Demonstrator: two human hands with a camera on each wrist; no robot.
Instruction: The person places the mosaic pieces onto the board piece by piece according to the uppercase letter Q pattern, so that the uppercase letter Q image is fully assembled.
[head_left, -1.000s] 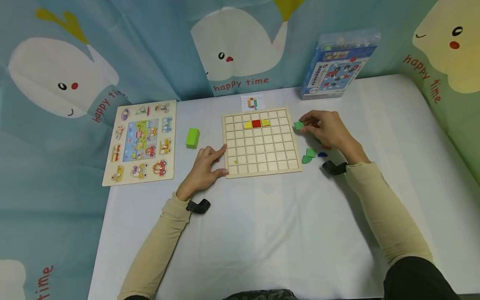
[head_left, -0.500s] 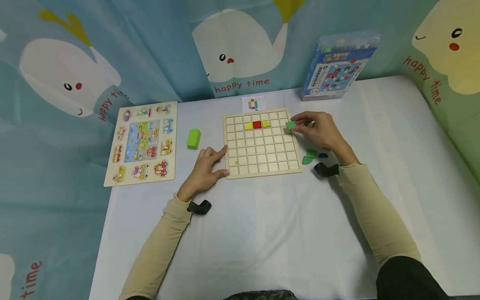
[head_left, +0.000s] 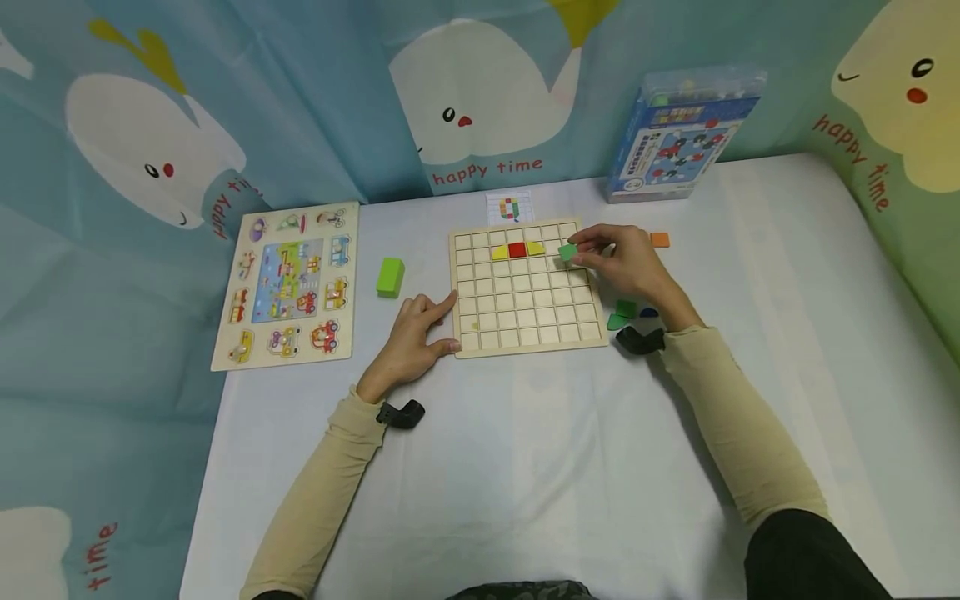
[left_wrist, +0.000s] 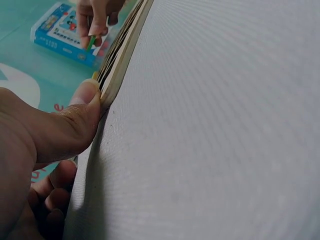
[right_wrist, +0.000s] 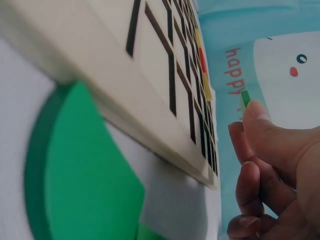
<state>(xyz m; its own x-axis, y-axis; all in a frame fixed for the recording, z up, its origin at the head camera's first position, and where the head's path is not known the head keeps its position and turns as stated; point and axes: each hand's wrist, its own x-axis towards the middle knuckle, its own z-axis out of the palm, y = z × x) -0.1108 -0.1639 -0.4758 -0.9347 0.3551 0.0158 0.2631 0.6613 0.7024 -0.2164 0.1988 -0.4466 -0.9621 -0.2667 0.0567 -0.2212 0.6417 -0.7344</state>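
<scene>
Between thumb and fingertips my right hand (head_left: 621, 254) pinches a small green square tile (head_left: 567, 252), held over the right part of the wooden grid board (head_left: 525, 352). The tile's edge shows at the thumb tip in the right wrist view. My left hand (head_left: 408, 340) rests at the board's left side, thumb and index finger touching its edge; the left wrist view shows the thumb (left_wrist: 82, 107) against the corner. In an upper row of the board sit a red square tile (head_left: 517, 250) between two yellow tiles, the left one (head_left: 500, 252) and the right one (head_left: 535, 248).
Right of the board lie green tiles (head_left: 626, 309), a blue piece (head_left: 648, 312) and an orange tile (head_left: 660, 240). A pattern card (head_left: 495, 218) lies behind the board, a blue box (head_left: 667, 158) stands behind right. Leftward are a green block (head_left: 390, 277) and a picture puzzle (head_left: 225, 342).
My right hand has moved left, carrying the green square tile from beside the board to over its right columns, uncovering the orange tile. The left hand stays at the board's edge.
</scene>
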